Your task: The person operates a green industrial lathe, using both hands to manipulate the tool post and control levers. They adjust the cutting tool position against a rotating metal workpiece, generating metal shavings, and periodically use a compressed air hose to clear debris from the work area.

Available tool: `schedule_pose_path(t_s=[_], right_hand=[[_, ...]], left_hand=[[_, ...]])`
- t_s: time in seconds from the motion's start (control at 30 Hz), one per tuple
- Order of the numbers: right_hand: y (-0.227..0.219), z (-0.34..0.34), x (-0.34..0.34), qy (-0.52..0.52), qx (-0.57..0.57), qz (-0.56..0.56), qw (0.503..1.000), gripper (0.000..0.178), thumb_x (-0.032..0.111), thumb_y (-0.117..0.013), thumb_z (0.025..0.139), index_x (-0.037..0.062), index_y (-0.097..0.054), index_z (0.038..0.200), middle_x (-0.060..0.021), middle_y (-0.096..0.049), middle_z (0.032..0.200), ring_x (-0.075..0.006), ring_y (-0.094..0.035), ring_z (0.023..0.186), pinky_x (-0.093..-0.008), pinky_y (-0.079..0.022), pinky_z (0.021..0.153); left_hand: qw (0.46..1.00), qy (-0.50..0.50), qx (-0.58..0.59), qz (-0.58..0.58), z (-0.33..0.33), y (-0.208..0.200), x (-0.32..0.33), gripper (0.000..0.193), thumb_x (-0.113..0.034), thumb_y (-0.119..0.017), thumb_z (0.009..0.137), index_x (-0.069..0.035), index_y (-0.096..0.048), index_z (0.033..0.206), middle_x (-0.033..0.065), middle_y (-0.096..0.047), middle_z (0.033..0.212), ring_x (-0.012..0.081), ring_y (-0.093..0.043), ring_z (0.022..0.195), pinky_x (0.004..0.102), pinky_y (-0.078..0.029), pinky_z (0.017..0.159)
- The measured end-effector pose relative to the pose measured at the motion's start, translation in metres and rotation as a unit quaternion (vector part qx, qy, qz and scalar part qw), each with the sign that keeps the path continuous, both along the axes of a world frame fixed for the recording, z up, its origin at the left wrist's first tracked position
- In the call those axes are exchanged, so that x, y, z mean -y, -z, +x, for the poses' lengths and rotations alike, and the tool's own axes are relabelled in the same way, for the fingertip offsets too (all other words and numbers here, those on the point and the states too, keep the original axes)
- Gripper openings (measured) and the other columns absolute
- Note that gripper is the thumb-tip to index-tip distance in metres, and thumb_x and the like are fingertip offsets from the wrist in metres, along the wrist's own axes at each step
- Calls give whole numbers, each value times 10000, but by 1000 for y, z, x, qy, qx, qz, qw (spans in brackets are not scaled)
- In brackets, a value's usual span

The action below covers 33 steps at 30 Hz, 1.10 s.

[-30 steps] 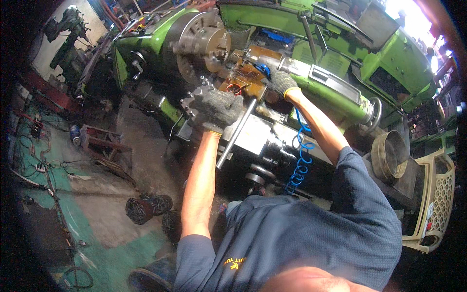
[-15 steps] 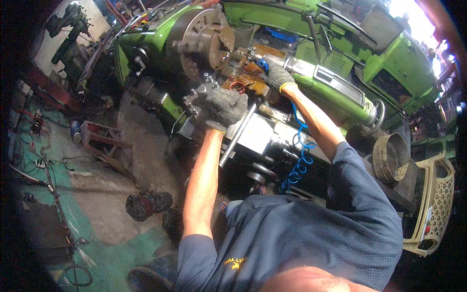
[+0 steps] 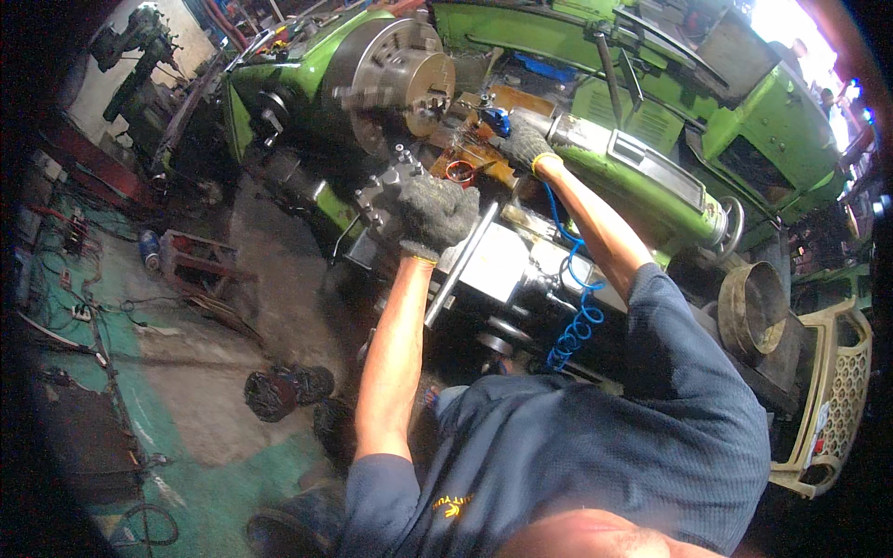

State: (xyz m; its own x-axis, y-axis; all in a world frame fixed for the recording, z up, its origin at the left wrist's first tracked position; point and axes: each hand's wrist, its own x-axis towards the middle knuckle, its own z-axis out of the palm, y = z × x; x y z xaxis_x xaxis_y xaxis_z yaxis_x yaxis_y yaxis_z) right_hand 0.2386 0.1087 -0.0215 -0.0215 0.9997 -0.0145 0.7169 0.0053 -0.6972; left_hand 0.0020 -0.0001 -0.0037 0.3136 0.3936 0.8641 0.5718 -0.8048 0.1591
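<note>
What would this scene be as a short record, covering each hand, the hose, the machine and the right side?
Left hand: gloved, at the tool post, grip unclear
Right hand: gloved, holding a blue hand tool
Hose: blue, coiled in its lower part
Machine: green lathe with a round chuck
Right side: round metal ring, beige grille panel

Left of the left hand [image 3: 437, 212], the tool post [image 3: 378, 200] blocks passage, the round chuck [image 3: 432, 91] beyond it; between both hands a gap opens over the brown surface [image 3: 499, 174]; right of the right hand [image 3: 526, 141] the tailstock [image 3: 642, 186] bars the way, the coiled blue hose [image 3: 579, 327] hanging below
</note>
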Motion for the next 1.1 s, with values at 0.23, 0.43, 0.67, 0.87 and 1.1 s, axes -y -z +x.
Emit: schedule_pose_path(t_s=[0.23, 0.43, 0.67, 0.87, 1.1], right_hand=[[20, -7, -28, -25, -60, 47, 997, 332, 304, -678, 935, 68, -596, 1154, -82, -593, 711, -214, -627, 534, -377, -562, 461], [28, -14, -34, -17, -106, 19, 994, 298, 318, -677, 948, 106, -602, 1144, -53, -578, 693, -198, -610, 530, -366, -546, 435], [30, -10, -28, -7, -153, -2, 988, 426, 343, -723, 873, 81, -652, 1202, -193, -737, 910, -349, -708, 794, -458, -565, 790], [64, 8, -73, -8, 34, 110, 993, 425, 330, -754, 846, 86, -667, 1183, -114, -708, 818, -223, -665, 711, -421, -563, 719], [-11, -10, -5, -19, -13, -4, 1000, 578, 379, -716, 869, 28, -569, 1304, -264, -721, 1058, -384, -732, 910, -480, -572, 814]], left_hand=[[999, -16, -40, 17, 0, -2, -2, 358, -213, -744, 830, -110, -557, 543, 114, -568, 558, 339, -557, 528, 463, -418, 529], [998, -28, -50, 4, -3, -3, 1, 350, -208, -738, 826, -107, -560, 542, 120, -572, 568, 342, -568, 547, 471, -429, 548], [999, 12, -28, 10, -10, 9, -2, 345, -198, -750, 774, -146, -508, 533, 80, -530, 532, 294, -557, 503, 435, -426, 510], [977, 189, 38, -86, -5, 15, -23, 332, -149, -713, 742, -157, -473, 512, 22, -447, 476, 203, -440, 397, 378, -366, 432], [997, 34, -56, 31, -9, 4, -10, 315, -189, -757, 741, -137, -503, 563, 60, -532, 571, 304, -506, 538, 436, -402, 559]])
